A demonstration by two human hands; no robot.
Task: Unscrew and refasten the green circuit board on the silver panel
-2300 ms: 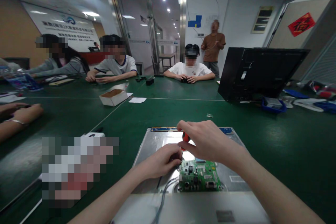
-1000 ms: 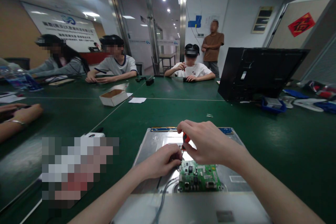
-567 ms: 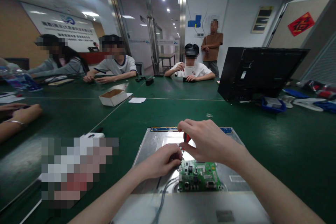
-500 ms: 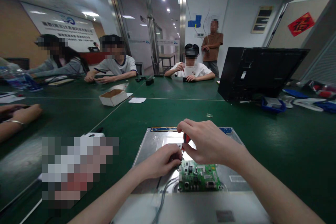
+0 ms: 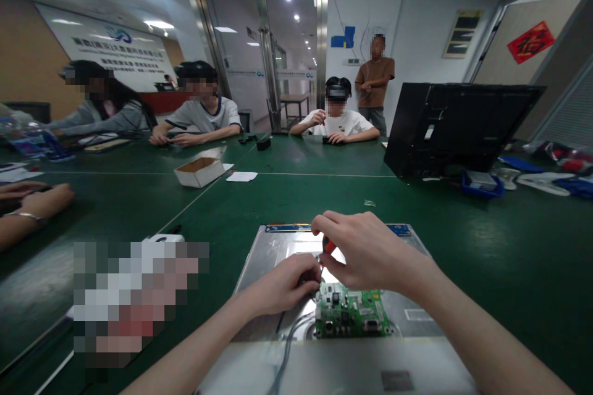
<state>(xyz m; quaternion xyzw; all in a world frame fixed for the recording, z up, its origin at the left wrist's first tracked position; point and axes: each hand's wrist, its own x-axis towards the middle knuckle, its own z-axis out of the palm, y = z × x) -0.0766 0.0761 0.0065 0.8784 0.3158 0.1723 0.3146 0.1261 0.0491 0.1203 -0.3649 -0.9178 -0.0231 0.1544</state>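
Observation:
My right hand [image 5: 359,247] is closed round the red and black handle of a screwdriver [image 5: 328,245], which points down at the upper left corner of a green circuit board [image 5: 351,310]. Close beside the shaft, my left hand [image 5: 296,281] has its fingers pinched together near the tip. What they pinch, if anything, is hidden. The board lies on the silver metal back of a flat display panel [image 5: 259,259] that rests on the table. A blue strip board [image 5: 399,230] runs along the panel's far edge. Grey cables [image 5: 288,345] lead from the board's left side toward me.
A black monitor [image 5: 458,126] stands at the right, with a blue tray [image 5: 482,185] by its base. An open cardboard box [image 5: 200,173] sits across the green table [image 5: 296,197]. Other people sit around it; a co-worker's hands [image 5: 41,203] are at the left.
The screwdriver handle has turned slightly in my right hand. My left hand holds its place, and the board and panel have not moved.

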